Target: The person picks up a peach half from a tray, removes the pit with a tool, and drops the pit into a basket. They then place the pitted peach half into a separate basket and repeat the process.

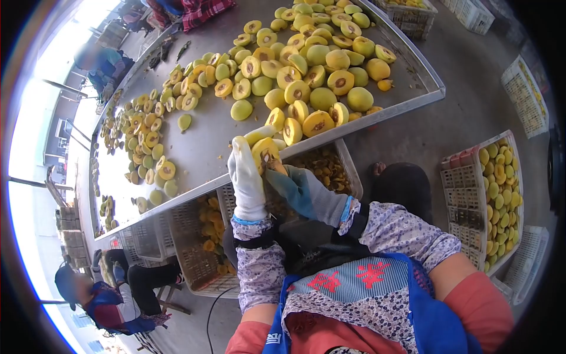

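Halved yellow-green fruit lies piled on a metal table (206, 131). At its front edge, my left hand (246, 177), in a white glove, is closed against a cut fruit half (265, 152) whose brown pit faces up. My right hand (295, 187), in a grey-blue glove, is closed at the lower right side of the same half, on a small brownish tool or piece that is mostly hidden by the fingers. Below my hands, a crate (345, 156) holds dark cut scraps.
A crate full of fruit (466, 194) stands on the floor at the right, and another crate (194, 253) with yellow pieces is under the table's edge. A seated co-worker (118, 301) is at lower left, another person (109, 65) at the table's far left.
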`<state>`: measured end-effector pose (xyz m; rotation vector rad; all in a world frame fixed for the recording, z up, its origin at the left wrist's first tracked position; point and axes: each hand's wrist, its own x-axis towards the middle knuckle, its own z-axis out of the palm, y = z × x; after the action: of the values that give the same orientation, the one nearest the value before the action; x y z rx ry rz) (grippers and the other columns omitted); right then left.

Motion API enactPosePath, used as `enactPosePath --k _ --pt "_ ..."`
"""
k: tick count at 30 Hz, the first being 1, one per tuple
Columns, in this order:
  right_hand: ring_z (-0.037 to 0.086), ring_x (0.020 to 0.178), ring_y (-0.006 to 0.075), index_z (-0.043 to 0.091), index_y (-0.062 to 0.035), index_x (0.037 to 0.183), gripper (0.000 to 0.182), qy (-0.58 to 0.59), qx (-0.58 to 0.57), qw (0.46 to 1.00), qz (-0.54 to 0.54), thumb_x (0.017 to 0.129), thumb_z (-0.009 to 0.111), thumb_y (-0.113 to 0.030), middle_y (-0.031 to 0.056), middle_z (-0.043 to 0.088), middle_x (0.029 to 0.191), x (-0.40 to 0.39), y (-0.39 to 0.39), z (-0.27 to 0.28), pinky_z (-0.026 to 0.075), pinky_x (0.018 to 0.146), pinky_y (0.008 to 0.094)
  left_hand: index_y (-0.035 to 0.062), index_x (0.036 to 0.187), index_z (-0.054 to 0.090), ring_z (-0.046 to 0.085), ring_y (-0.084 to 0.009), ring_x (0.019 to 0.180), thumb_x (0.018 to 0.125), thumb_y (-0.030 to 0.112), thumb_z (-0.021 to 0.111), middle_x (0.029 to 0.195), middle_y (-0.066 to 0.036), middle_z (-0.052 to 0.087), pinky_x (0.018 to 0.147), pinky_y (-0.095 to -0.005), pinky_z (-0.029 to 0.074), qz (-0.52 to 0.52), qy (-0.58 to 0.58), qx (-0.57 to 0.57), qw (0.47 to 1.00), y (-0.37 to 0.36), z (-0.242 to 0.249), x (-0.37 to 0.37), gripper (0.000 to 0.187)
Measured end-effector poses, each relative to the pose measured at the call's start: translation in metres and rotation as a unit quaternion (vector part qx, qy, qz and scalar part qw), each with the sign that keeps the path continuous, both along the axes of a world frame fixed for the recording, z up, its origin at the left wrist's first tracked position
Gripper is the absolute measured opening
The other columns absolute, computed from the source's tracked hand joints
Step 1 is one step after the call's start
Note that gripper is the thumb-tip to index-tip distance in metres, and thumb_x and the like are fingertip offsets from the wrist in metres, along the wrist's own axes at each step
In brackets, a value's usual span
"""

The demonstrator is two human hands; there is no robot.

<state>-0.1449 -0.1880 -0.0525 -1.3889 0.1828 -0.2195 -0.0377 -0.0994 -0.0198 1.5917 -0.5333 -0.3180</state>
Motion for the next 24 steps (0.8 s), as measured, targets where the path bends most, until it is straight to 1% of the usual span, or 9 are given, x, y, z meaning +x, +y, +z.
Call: enactPosePath --k 3,8,10,13,15,18,19,21,24 --pt "0.052 0.076 0.0058 0.066 -0.0015 0.106 0.036 0.030 0.106 0.993 0.029 0.107 0.051 -0.035 -0.0033 0.063 0.083 0.002 0.006 0.000 0.047 0.068 0.0266 -0.0054 0.127 0.057 0.064 -0.0222 0.078 0.107 0.049 0.034 0.101 -0.021 0.069 0.076 -0.0318 0.055 0.112 0.068 -0.172 0.976 -0.026 0.016 -0.029 0.062" --pt "0.052 0.076 0.0050 0.065 -0.0023 0.108 0.039 0.060 0.045 0.986 0.147 0.107 0.048 -0.037 -0.0029 0.062 0.081 0.000 -0.013 0.014 0.046 0.068 0.0255 -0.0063 0.114 0.065 0.068 -0.0222 0.071 0.107 0.041 0.042 0.091 -0.019 0.071 0.068 -0.0312 0.057 0.129 0.158 -0.177 0.963 -0.012 0.023 -0.016 0.052" --pt "0.053 0.075 0.0050 0.065 -0.0026 0.108 0.039 0.064 -0.025 0.984 0.167 0.107 0.047 -0.037 -0.0024 0.061 0.079 0.000 -0.013 0.004 0.046 0.067 0.0248 -0.0062 0.106 0.068 0.067 -0.0210 0.069 0.105 0.038 0.047 0.084 -0.017 0.071 0.065 -0.0286 0.056 -0.030 0.140 -0.037 0.989 0.002 0.022 -0.003 0.049" --pt "0.055 0.065 0.0071 0.064 -0.0046 0.100 0.047 -0.046 -0.083 0.981 0.167 0.105 0.047 -0.048 -0.0008 0.059 0.071 -0.004 -0.014 -0.006 0.047 0.057 0.0250 -0.0049 0.100 0.070 0.066 -0.0202 0.064 0.103 0.036 0.049 0.079 -0.016 0.071 0.059 -0.0279 0.054 -0.063 0.130 -0.014 0.989 0.008 0.022 0.002 0.046" --pt "0.054 0.059 0.0097 0.062 -0.0027 0.106 0.038 0.198 0.103 0.925 0.308 0.105 0.052 -0.039 -0.0021 0.052 0.066 -0.008 -0.031 0.048 0.047 0.057 0.0239 -0.0043 0.100 0.070 0.066 -0.0203 0.061 0.103 0.036 0.049 0.079 -0.017 0.071 0.057 -0.0280 0.054 -0.083 0.144 0.008 0.986 0.011 0.025 0.002 0.046" --pt "0.045 0.047 0.0081 0.060 -0.0061 0.097 0.042 0.304 0.263 0.840 0.364 0.102 0.054 -0.048 -0.0045 0.046 0.060 0.002 -0.034 0.040 0.041 0.046 0.0233 -0.0064 0.101 0.063 0.062 -0.0216 0.057 0.104 0.039 0.045 0.076 -0.019 0.068 0.052 -0.0254 0.050 -0.050 0.189 -0.069 0.978 0.010 0.023 -0.005 0.048" --pt "0.045 0.047 0.0081 0.060 -0.0061 0.097 0.042 0.304 0.262 0.840 0.364 0.102 0.054 -0.048 -0.0045 0.046 0.060 -0.001 -0.030 0.040 0.041 0.046 0.0233 -0.0061 0.103 0.061 0.061 -0.0224 0.057 0.105 0.039 0.044 0.077 -0.019 0.068 0.052 -0.0265 0.050 -0.018 0.174 -0.078 0.982 0.006 0.019 -0.006 0.049" --pt "0.034 0.040 0.0081 0.056 -0.0101 0.084 0.055 0.148 0.030 0.961 0.231 0.098 0.049 -0.063 -0.0050 0.042 0.057 -0.010 -0.016 0.038 0.030 0.039 0.0234 -0.0058 0.104 0.060 0.061 -0.0237 0.057 0.106 0.039 0.041 0.078 -0.020 0.068 0.053 -0.0295 0.051 0.030 0.168 -0.067 0.983 0.002 0.017 -0.010 0.048" --pt "0.033 0.041 0.0079 0.055 -0.0117 0.080 0.061 0.283 0.165 0.900 0.287 0.098 0.043 -0.068 -0.0041 0.042 0.056 -0.006 -0.022 0.043 0.027 0.039 0.0226 -0.0067 0.103 0.060 0.060 -0.0239 0.057 0.106 0.038 0.041 0.078 -0.020 0.067 0.055 -0.0314 0.052 0.059 0.145 -0.142 0.978 0.000 0.014 -0.017 0.049"
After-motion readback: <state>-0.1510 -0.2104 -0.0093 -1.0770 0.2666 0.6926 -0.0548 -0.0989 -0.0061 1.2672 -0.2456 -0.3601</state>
